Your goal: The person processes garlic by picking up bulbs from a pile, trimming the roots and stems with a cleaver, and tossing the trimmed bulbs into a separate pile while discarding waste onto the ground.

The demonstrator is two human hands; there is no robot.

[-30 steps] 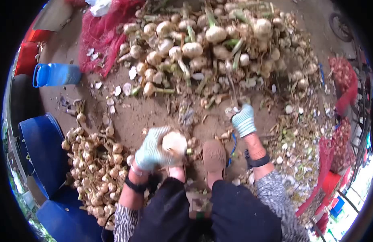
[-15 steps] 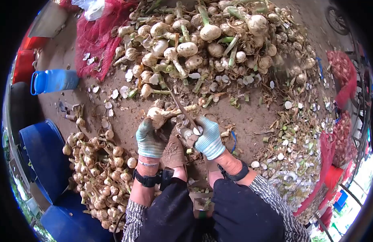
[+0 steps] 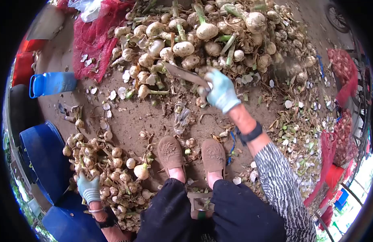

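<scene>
My right hand (image 3: 222,92), in a striped glove, is closed around the handle of a knife (image 3: 184,75). The blade points up and left, in front of the large heap of garlic bulbs with stalks (image 3: 184,49). My left hand (image 3: 88,189), gloved too, rests at the left edge of the smaller garlic pile (image 3: 124,176). Its thumb and fingers are apart, with no bulb visible between them; part of the fingertips is hard to make out. One larger pale garlic bulb (image 3: 141,172) lies on the right side of that pile.
Blue barrels (image 3: 43,157) stand left of the small pile. A blue jug (image 3: 53,84) and red netting (image 3: 91,44) lie farther up. Trimmings and peel (image 3: 293,149) cover the ground at right, beside filled red net bags (image 3: 341,72). My shoes (image 3: 213,155) are at centre.
My left hand has moved from the centre down-left to the small pile; the garlic bulb it held is no longer in it. My right hand has moved up and right with the knife.
</scene>
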